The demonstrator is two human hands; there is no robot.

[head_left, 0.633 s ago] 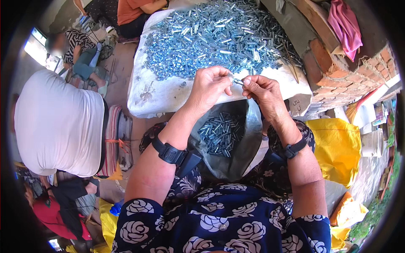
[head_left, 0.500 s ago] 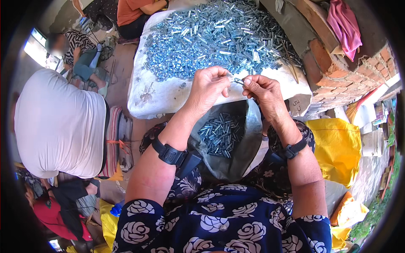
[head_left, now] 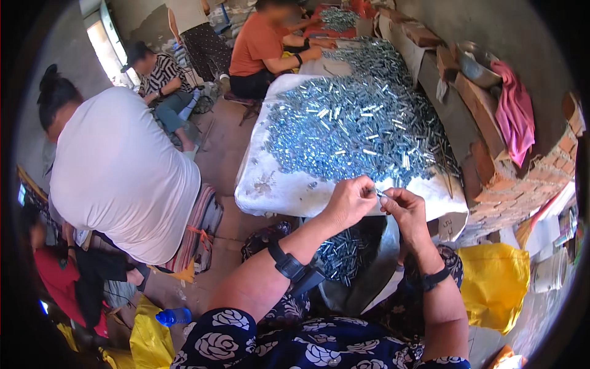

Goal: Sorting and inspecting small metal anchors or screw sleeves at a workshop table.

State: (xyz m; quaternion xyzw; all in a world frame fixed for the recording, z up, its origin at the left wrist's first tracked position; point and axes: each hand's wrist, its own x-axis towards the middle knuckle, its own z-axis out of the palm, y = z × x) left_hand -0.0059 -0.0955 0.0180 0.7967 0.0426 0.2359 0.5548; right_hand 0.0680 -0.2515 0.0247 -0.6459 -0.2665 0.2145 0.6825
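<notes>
My left hand [head_left: 350, 202] and my right hand [head_left: 407, 212] meet just above the near edge of the table. Both pinch a small shiny metal piece [head_left: 380, 193] between thumb and fingertips; its exact kind is too small to tell. Before them a broad heap of small silvery metal cylinders and nut-like bits [head_left: 362, 126] lies on a white-covered table [head_left: 261, 200]. Below my hands, between my knees, an open dark grey bag [head_left: 386, 243] holds many slim metal pieces [head_left: 342, 255]. My forearms partly cover the bag.
To the left, a person bends beside a big white sack [head_left: 123, 172]. Another in an orange shirt [head_left: 255, 49] sits at the table's far side. A brick ledge [head_left: 516, 184] with a pink cloth [head_left: 513, 117] borders the right, above a yellow bag [head_left: 495, 286].
The view has tipped upward and turned left, bringing more of the room in. My hands stay together at the table edge, still pinching a small metal piece.
</notes>
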